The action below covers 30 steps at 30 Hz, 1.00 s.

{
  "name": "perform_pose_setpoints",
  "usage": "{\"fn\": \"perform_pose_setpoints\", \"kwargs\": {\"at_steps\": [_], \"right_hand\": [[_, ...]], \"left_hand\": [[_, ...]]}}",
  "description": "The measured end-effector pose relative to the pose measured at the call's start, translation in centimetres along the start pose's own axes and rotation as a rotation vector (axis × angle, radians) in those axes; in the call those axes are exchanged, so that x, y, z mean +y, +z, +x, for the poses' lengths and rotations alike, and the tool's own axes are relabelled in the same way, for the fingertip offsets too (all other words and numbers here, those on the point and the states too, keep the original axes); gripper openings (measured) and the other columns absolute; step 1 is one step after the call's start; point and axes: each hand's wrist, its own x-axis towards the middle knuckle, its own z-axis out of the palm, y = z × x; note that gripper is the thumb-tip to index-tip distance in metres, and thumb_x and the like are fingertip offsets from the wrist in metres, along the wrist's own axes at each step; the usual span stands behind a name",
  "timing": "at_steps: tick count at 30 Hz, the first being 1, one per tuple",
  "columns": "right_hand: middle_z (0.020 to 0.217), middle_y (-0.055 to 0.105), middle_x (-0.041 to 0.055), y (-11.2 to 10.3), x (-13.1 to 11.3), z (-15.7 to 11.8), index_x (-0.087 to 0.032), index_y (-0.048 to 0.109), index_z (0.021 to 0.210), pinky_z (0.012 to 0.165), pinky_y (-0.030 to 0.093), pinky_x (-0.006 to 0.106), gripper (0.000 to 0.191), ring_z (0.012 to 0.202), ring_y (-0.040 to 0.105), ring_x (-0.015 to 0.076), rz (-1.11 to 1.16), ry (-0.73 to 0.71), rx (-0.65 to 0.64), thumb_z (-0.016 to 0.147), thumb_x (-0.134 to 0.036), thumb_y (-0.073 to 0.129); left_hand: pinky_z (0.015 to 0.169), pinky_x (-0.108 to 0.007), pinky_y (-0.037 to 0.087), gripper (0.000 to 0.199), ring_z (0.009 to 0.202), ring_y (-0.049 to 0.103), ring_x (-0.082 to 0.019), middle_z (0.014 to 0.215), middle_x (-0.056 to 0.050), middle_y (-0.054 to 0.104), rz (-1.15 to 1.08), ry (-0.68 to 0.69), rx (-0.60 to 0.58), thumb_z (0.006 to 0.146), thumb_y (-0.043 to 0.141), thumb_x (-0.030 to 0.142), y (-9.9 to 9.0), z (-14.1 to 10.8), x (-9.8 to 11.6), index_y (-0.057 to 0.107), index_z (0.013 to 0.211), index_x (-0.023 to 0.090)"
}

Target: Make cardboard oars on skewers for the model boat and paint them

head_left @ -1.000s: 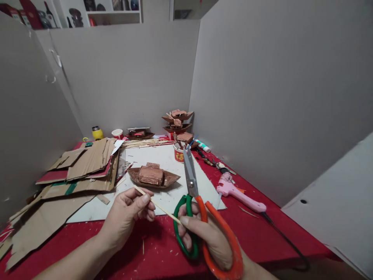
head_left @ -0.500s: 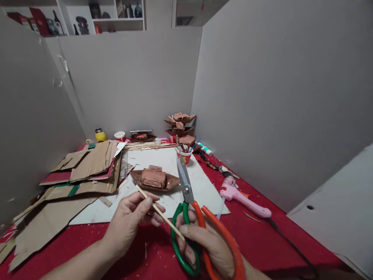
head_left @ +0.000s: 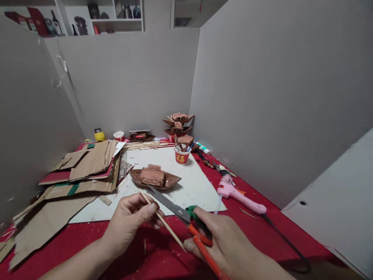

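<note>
My left hand (head_left: 132, 214) pinches a thin pale wooden stick (head_left: 170, 230) between thumb and fingers, the stick slanting down to the right. In my right hand (head_left: 221, 233) is a pair of scissors (head_left: 170, 204) with one green and one orange handle. Their blades look closed and point up and left, the tip close to the stick's upper end; whether they touch it I cannot tell. A fingertip of my right hand is near the stick's lower end. Just beyond the hands, a brown model boat (head_left: 153, 177) with a slatted cabin roof rests on a white board (head_left: 201, 188).
Torn cardboard (head_left: 90, 165) is piled at the left. A pink glue gun (head_left: 241, 198) with a black cord lies on the red cloth (head_left: 250, 237) at the right. Behind are a red paper cup (head_left: 182, 157), long sticks (head_left: 145, 145), stacked model boats (head_left: 178, 123) and a yellow bottle (head_left: 99, 135).
My right hand has turned over, swinging the scissors from upright to pointing left, towards the stick. The blades have come together. My left hand still holds the stick in nearly the same place.
</note>
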Motion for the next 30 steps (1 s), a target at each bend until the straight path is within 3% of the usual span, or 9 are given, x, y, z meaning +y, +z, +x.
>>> {"fn": "perform_pose_setpoints", "kwargs": {"at_steps": [6, 13, 21, 30], "right_hand": [[0.067, 0.055, -0.0029, -0.9, -0.6, 0.0, -0.025, 0.037, 0.074, 0.052, 0.024, 0.027, 0.036, 0.054, 0.04, 0.0158, -0.128, 0.006, 0.027, 0.073, -0.043, 0.068], [0.073, 0.06, 0.0002, -0.5, -0.8, 0.7, -0.023, 0.043, 0.076, 0.054, 0.027, 0.027, 0.036, 0.061, 0.05, 0.0182, -0.145, -0.046, 0.063, 0.074, -0.049, 0.068], [0.067, 0.06, -0.0001, -0.7, -0.3, 0.7, -0.023, 0.045, 0.075, 0.052, 0.025, 0.028, 0.04, 0.057, 0.052, 0.0175, -0.141, -0.041, 0.032, 0.076, -0.059, 0.063], [0.063, 0.059, -0.0006, 0.2, 0.6, 0.5, -0.024, 0.038, 0.071, 0.05, 0.024, 0.027, 0.034, 0.054, 0.052, 0.0172, -0.173, -0.077, 0.035, 0.08, -0.049, 0.059]], "left_hand": [[0.057, -0.025, 0.053, 0.019, 0.054, 0.063, -0.013, 0.061, -0.003, 0.069, 0.048, -0.016, -0.027, 0.073, 0.077, 0.031, 0.4, 0.0, 0.3, 0.071, 0.075, 0.013], [0.057, -0.025, 0.053, 0.021, 0.054, 0.062, -0.014, 0.062, -0.004, 0.07, 0.099, -0.057, -0.028, 0.072, 0.077, 0.033, 0.8, -0.2, 0.4, 0.072, 0.076, 0.012], [0.056, -0.023, 0.052, 0.02, 0.055, 0.063, -0.013, 0.063, -0.005, 0.07, 0.095, -0.078, -0.049, 0.072, 0.077, 0.032, 0.6, 0.2, 0.0, 0.072, 0.076, 0.012], [0.057, -0.022, 0.053, 0.017, 0.056, 0.065, -0.014, 0.063, -0.005, 0.072, 0.095, -0.085, -0.084, 0.074, 0.076, 0.029, 0.6, 0.0, -0.4, 0.073, 0.076, 0.013]]}}
